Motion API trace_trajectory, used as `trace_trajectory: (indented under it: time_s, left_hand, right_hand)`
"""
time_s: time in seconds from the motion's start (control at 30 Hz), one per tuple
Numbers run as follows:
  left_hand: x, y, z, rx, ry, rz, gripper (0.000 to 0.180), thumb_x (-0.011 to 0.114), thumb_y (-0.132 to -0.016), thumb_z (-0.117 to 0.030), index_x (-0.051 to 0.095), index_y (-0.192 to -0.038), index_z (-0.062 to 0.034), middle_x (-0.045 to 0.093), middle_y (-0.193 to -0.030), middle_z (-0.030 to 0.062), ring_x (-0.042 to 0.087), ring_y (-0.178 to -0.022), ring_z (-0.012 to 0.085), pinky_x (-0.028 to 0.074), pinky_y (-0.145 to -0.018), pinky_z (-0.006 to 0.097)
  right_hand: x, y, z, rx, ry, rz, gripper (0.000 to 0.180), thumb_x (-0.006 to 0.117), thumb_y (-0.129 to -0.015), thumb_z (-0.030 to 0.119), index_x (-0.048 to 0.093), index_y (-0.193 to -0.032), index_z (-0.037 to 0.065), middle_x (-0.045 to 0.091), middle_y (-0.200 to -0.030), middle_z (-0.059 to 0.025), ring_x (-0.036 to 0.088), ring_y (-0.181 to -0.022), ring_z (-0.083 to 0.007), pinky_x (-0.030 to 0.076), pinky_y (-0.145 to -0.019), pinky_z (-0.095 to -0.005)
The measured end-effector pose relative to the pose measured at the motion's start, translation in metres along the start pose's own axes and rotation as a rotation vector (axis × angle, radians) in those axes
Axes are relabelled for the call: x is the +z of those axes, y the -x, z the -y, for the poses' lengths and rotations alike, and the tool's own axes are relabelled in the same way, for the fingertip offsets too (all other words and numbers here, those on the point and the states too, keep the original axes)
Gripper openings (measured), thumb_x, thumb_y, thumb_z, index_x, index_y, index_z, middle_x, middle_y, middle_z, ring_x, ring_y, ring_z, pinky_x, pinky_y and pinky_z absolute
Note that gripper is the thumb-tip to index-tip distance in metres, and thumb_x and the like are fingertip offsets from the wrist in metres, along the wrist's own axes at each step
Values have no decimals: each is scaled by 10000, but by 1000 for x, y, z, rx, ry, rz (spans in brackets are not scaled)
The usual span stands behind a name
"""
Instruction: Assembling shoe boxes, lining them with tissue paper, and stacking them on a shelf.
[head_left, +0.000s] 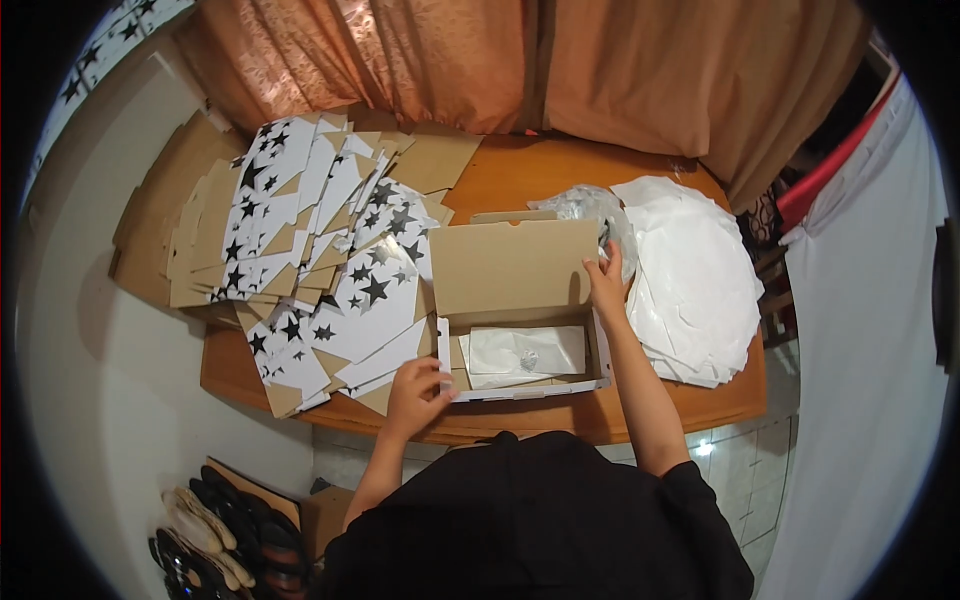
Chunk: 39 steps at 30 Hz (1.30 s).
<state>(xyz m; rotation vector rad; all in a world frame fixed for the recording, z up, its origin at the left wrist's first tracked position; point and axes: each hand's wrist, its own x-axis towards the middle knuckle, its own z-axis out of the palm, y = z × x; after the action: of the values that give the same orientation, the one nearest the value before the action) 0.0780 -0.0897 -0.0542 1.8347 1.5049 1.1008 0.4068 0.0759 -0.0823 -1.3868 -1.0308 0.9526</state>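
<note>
A shallow cardboard box [525,393], brown inside with white outer edges, stands at the table's front with its brown lid [512,265] raised. Inside it lies a folded white paper packet [490,370] with a small silvery, clear patch on its front. My right hand [605,285] holds the lid's right edge, thumb in front and fingers behind. At the box's front left corner, my left hand [415,393] has its fingers apart, touching or very close to the side wall.
Flat box blanks [375,290], white with black stars and brown backs, pile up on the left of the wooden table [520,165]. A clear plastic bag [590,203] lies behind the lid, beside stacked white paper sheets [692,290]. Shoes [215,530] sit below left; curtains [630,90] hang behind.
</note>
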Motion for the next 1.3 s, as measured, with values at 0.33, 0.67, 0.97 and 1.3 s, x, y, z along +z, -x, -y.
trace_trajectory:
  time_s: [0.33,0.67,0.97,1.3]
  left_hand:
    - [73,60,7,67,-525,-239,157,672,-767,-207,649,-914,-156,603,-1035,6,498,-1132,229,111,-984,490]
    - [125,73,20,-102,-641,-470,191,474,-906,-211,613,-1030,-167,510,-1223,55,371,-1258,283,105,-956,513]
    - [149,78,6,-70,-706,-510,213,562,-816,-197,641,-1014,-191,514,-1184,47,400,-1203,255,145,-923,497]
    - [162,82,-8,22,-613,-421,227,673,-740,-235,649,-961,-191,516,-1150,82,425,-1165,286,177,-904,487]
  right_hand:
    - [-13,37,22,-114,-218,126,638,573,-859,205,239,-1375,32,470,-1108,-109,457,-995,-177,360,-894,-311]
    - [-32,104,37,-227,-174,68,781,697,-768,338,271,-1349,40,439,-1156,-140,408,-1126,-231,290,-982,-345]
    - [-40,144,11,-301,-54,81,895,845,-585,205,321,-1288,23,435,-1201,-151,405,-1139,-252,304,-996,-368]
    - [-60,151,-13,-411,233,198,754,862,-550,232,483,-1162,8,412,-1324,-210,421,-1220,-307,363,-987,-377]
